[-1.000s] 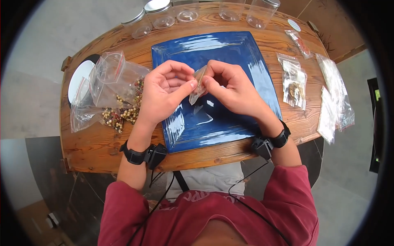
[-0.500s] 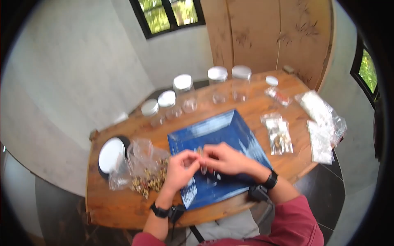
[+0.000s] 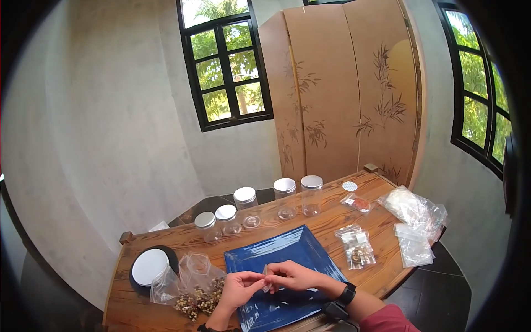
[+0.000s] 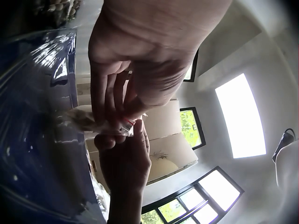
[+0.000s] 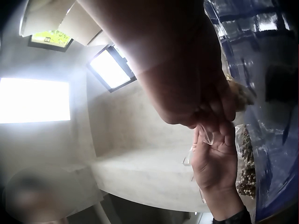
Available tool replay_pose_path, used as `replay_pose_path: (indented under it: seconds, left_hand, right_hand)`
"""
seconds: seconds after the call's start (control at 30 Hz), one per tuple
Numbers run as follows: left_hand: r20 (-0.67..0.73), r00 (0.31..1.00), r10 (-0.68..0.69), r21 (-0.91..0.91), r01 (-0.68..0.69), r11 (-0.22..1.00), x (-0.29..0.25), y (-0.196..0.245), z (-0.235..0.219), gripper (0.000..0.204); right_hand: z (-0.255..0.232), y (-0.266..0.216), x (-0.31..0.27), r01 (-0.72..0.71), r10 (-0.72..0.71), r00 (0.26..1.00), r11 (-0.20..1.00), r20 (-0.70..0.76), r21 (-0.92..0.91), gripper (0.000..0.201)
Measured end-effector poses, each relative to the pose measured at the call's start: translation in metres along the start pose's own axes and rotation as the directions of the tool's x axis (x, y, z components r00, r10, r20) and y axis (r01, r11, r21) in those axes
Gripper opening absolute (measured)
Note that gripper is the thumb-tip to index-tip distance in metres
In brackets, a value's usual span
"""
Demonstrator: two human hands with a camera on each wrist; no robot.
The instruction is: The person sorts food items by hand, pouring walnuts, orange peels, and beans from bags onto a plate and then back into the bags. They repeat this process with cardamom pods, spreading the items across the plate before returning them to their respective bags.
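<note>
Over the blue square plate (image 3: 260,252), both hands meet at a small clear zip bag (image 3: 267,276). The left hand (image 3: 239,290) pinches its near side between thumb and fingers. From the other side the right hand (image 3: 296,276) pinches it too, fingers curled. In the left wrist view the bag (image 4: 86,121) shows a red seal line at the fingertips and something brownish at its lower end. The right wrist view has the bag's filled end (image 5: 243,96) hanging below the fingers; the rest is hidden behind them.
Left of the plate lies a large clear bag (image 3: 194,268) of mixed peppercorns, by a white disc (image 3: 150,266) on a black base. Several lidded clear jars (image 3: 285,202) line the back. Small filled bags (image 3: 357,249) and a stack of clear bags (image 3: 415,243) lie at right.
The head view has tilted up, so the table sits lower and the windows and folding screen show. Both hands stay together at the small bag over the plate.
</note>
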State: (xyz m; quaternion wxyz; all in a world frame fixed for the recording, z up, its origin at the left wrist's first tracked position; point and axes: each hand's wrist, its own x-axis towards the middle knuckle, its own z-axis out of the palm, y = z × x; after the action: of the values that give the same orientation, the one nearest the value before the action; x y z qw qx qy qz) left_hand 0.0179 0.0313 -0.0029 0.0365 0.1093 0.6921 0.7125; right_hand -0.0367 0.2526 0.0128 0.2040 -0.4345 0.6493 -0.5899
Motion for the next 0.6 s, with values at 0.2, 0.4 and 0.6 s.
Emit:
replay_pose_path:
  seconds: [0.2, 0.4, 0.6]
  left_hand:
    - [-0.037, 0.999, 0.033, 0.186, -0.026, 0.982, -0.002, 0.002, 0.003, 0.011]
    - [-0.107, 0.962, 0.251, 0.168, -0.231, 0.958, 0.000, 0.008, -0.005, 0.011]
    - [0.108, 0.852, 0.513, 0.720, -0.423, 0.550, 0.006, 0.031, 0.013, 0.080]
  right_hand:
    - [0.001, -0.001, -0.001, -0.023, 0.019, 0.998, 0.996, -0.053, -0.085, 0.020]
    - [-0.009, 0.003, 0.002, 0.041, -0.198, 0.920, 0.907, -0.338, -0.419, 0.012]
    - [-0.011, 0.005, 0.003, -0.044, 0.102, 0.935, 0.984, -0.340, 0.172, 0.016]
